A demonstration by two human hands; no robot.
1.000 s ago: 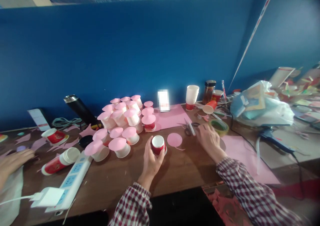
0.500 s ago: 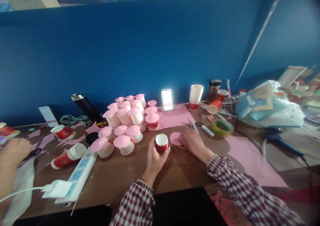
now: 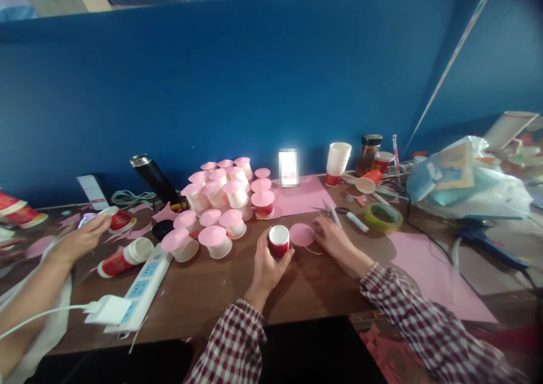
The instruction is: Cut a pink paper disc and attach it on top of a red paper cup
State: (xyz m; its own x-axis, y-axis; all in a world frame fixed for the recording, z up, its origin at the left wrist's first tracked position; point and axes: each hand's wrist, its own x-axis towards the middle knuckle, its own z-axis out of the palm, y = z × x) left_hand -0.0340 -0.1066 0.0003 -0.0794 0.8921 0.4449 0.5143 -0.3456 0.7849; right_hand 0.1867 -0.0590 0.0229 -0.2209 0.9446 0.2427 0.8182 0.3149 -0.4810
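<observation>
A red paper cup with a white inside [image 3: 279, 246] stands upright between the fingers and thumb of my left hand [image 3: 268, 265]. Just right of it, a round pink paper disc [image 3: 302, 234] lies on the brown table [image 3: 220, 293]. My right hand [image 3: 335, 240] rests at the disc's right edge with its fingers bent together; what they grip, if anything, is hidden. Left of my hands stand several cups topped with pink discs [image 3: 213, 238]. Scissors [image 3: 328, 207] lie beyond my right hand.
Another person's hand [image 3: 78, 238] is at a red cup [image 3: 121, 219] on the left. A power strip [image 3: 146, 285] lies nearer. On the right are green tape [image 3: 383, 218], a glue gun [image 3: 492, 248], pink paper [image 3: 436, 271], a plastic bag [image 3: 470, 175] and stacked cups [image 3: 338, 162].
The view has shifted slightly. My right hand has drawn back a little, uncovering more of the pink disc. The other person's hand has moved right to a red cup.
</observation>
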